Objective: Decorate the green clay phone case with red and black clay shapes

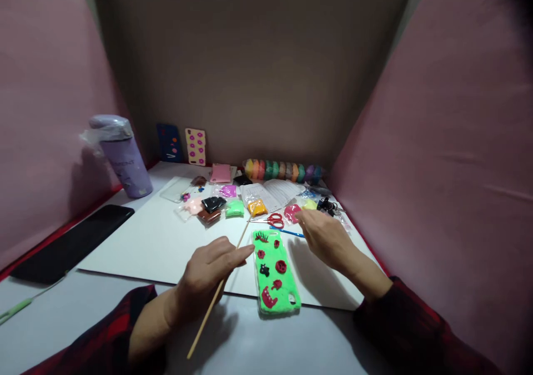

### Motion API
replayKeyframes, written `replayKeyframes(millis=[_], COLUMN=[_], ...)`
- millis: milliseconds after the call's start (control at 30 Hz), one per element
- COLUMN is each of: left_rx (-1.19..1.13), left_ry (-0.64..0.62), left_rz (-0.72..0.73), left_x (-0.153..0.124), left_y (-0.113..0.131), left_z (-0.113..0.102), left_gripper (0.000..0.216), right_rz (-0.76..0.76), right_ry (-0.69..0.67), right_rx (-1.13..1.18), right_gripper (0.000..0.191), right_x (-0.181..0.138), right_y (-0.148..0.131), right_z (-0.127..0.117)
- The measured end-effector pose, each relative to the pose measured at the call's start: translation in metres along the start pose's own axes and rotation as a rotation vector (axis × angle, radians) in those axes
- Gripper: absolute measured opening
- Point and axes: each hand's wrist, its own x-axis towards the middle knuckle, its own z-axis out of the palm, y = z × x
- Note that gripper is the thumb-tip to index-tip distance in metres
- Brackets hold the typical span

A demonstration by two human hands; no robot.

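My left hand (208, 267) is closed around a thin wooden skewer (211, 307), which slants from lower left up toward an orange clay packet (257, 207). Just right of that hand lies a phone case (287, 297) covered in bright green clay, with small dark red shapes and a black one on it. Over the board's right side hangs my right hand (325, 236), its fingers drawn together beside a pink clay packet (292, 214); the fingertips are partly hidden. Red-handled scissors (275, 220) and a blue pencil-like tool (287, 231) rest above the case.
Several clay packets, including a green one (235, 208), lie on the white board (145, 253). A purple bottle (127, 161) and black phone-like slab (75, 242) are at left. Two decorated cases, one cream (195, 146), lean on the back wall near a clay roll (283, 170).
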Motion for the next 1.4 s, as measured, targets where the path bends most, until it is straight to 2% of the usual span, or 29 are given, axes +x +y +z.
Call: replayKeyframes(millis=[100,200,400,533,633,733,833,967,1033,1100,1233,1333,1400], left_rx=[0.087,0.169,0.338,0.384,0.416,0.486,0.473,0.278,0.174,0.149,0.272,0.298,0.194], left_ry=[-0.115,-0.248,-0.518,-0.617,-0.588,-0.548,-0.405,-0.193,-0.192,-0.231,-0.299,-0.316,-0.282], left_rz=[0.086,0.118,-0.011,-0.049,-0.081,-0.133,-0.159,-0.171,-0.193,-0.146,-0.063,-0.053,-0.085], left_x=[-0.003,-0.005,-0.005,-0.009,-0.016,-0.021,-0.019,-0.003,0.006,0.012,0.018,0.021,0.026], left_y=[-0.011,-0.017,-0.018,-0.022,-0.031,-0.038,-0.039,-0.026,-0.015,-0.005,0.005,0.009,0.012], left_z=[-0.007,-0.011,-0.014,-0.017,-0.020,-0.023,-0.023,-0.016,-0.009,-0.002,0.007,0.009,0.010], left_gripper=[0.035,0.031,0.029,0.035,0.048,0.044,0.030,0.026,0.030,0.032,0.025,0.020,0.020], right_rz=[-0.004,-0.015,0.008,0.076,0.127,0.148,0.129,0.000,-0.079,-0.201,-0.305,-0.250,-0.105], right_ry=[-0.063,-0.098,-0.109,-0.081,-0.041,0.019,0.078,0.124,0.129,0.152,0.221,0.266,0.313], right_rx=[-0.005,0.008,0.053,0.091,0.124,0.169,0.225,0.287,0.272,0.222,0.276,0.535,0.820], right_gripper=[0.016,0.017,0.016,0.016,0.015,0.010,0.011,0.015,0.016,0.015,0.012,0.014,0.015], right_x=[-0.010,-0.016,-0.025,-0.035,-0.036,-0.035,-0.033,-0.032,-0.031,-0.029,-0.028,-0.028,-0.029], right_y=[0.013,0.013,0.017,0.021,0.022,0.020,0.013,-0.004,-0.013,-0.021,-0.031,-0.037,-0.043], right_z=[0.014,0.028,0.036,0.029,0.023,0.017,0.012,0.002,-0.005,-0.012,-0.023,-0.028,-0.032])
